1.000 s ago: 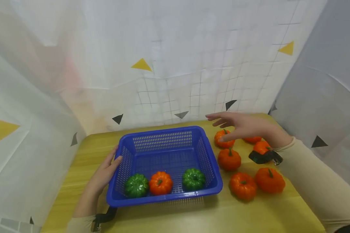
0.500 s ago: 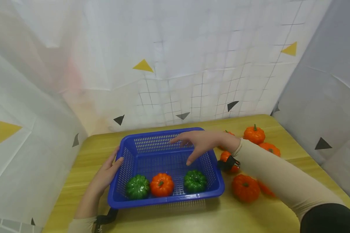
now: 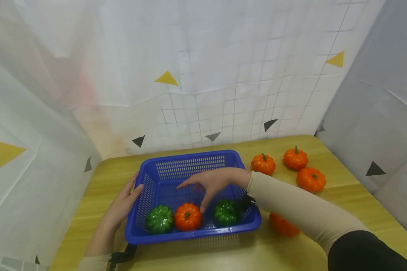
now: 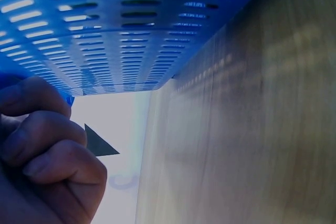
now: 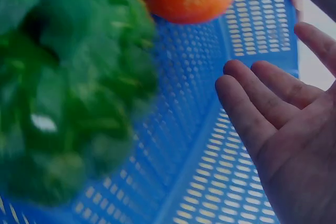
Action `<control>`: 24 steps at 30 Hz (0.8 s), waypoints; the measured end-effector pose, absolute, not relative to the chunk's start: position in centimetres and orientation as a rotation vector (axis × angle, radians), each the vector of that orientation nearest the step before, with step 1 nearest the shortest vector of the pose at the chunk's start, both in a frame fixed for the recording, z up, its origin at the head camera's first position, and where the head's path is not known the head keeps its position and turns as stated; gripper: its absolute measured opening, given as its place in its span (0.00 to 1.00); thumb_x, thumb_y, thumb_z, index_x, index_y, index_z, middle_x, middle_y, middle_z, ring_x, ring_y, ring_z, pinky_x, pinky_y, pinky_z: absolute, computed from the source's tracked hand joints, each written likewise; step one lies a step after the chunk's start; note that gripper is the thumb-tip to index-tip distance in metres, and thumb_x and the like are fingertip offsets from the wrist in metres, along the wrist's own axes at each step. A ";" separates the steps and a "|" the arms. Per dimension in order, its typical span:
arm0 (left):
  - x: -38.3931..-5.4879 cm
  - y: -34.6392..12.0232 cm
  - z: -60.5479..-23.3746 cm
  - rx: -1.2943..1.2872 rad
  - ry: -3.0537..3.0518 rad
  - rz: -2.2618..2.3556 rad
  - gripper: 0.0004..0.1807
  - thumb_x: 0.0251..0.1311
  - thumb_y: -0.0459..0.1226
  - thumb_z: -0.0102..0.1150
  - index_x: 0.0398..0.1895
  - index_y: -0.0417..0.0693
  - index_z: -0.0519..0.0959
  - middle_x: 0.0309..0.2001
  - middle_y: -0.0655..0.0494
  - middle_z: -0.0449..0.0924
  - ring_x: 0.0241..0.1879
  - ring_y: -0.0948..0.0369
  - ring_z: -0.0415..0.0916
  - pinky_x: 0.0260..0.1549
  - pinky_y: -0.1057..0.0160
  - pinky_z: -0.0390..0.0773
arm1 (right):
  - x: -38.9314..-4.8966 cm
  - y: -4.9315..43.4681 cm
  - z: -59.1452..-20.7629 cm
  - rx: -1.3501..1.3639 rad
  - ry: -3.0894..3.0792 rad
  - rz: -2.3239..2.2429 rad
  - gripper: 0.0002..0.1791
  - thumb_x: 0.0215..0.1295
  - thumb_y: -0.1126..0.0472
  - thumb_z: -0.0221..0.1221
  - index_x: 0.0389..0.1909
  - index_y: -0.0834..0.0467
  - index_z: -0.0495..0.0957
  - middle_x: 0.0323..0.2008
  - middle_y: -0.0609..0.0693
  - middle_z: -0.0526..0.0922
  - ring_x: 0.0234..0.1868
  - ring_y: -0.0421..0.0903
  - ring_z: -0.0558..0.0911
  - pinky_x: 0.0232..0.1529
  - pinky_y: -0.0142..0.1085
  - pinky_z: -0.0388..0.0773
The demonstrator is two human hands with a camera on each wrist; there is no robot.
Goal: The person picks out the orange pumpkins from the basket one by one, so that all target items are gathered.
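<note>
A blue plastic basket holds two green pumpkins, one at the left and one at the right, with an orange pumpkin between them. On the basket's left rim my left hand grips the edge; curled fingers show outside the slotted wall in the left wrist view. Over the basket reaches my right hand, its fingers spread and nothing in them. Its thumb is close to the orange pumpkin. In the right wrist view the right green pumpkin looms near the palm.
Several orange pumpkins lie on the wooden table right of the basket, among them one by its back corner, one at the far right and one partly under the right sleeve. A white sheeted wall encloses the back and sides.
From above the loose pumpkins at the right, my right hand has swung left and lowered over the basket. My left hand stays on the rim, and the basket's pumpkins keep their places.
</note>
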State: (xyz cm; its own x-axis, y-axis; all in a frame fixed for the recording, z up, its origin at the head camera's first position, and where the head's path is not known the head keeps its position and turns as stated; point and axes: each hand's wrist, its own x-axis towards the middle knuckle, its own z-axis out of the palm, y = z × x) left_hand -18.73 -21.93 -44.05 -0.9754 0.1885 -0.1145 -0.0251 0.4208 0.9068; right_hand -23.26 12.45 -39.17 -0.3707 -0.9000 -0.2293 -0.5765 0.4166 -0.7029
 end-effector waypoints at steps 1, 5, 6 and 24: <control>-18.8 -22.0 -44.1 0.153 2.478 1.582 0.39 0.72 0.60 0.43 0.80 0.68 0.43 0.75 0.41 0.50 0.56 0.43 0.74 0.56 0.38 0.71 | -23.3 12.2 -39.4 -1.237 2.059 -0.700 0.52 0.52 0.48 0.75 0.76 0.41 0.57 0.73 0.39 0.58 0.64 0.47 0.71 0.59 0.40 0.73; -18.8 -22.0 -44.2 0.174 2.495 1.573 0.39 0.72 0.60 0.43 0.80 0.66 0.42 0.77 0.43 0.46 0.62 0.41 0.67 0.60 0.34 0.63 | -23.3 11.8 -40.3 -1.210 2.023 -0.680 0.52 0.52 0.49 0.75 0.76 0.43 0.58 0.72 0.40 0.59 0.66 0.49 0.70 0.60 0.42 0.73; -18.8 -22.0 -44.2 0.175 2.501 1.569 0.39 0.72 0.60 0.43 0.80 0.66 0.43 0.77 0.43 0.46 0.62 0.41 0.68 0.60 0.34 0.63 | -23.3 11.8 -40.5 -1.209 2.016 -0.675 0.52 0.52 0.50 0.75 0.76 0.44 0.57 0.72 0.41 0.60 0.65 0.50 0.71 0.60 0.41 0.73; -19.1 -22.0 -44.5 0.166 2.503 1.544 0.40 0.71 0.61 0.42 0.80 0.67 0.41 0.78 0.45 0.42 0.68 0.36 0.58 0.59 0.30 0.60 | -22.9 11.2 -42.6 -1.333 2.012 -0.553 0.44 0.55 0.53 0.73 0.73 0.47 0.65 0.64 0.38 0.72 0.58 0.34 0.74 0.59 0.31 0.69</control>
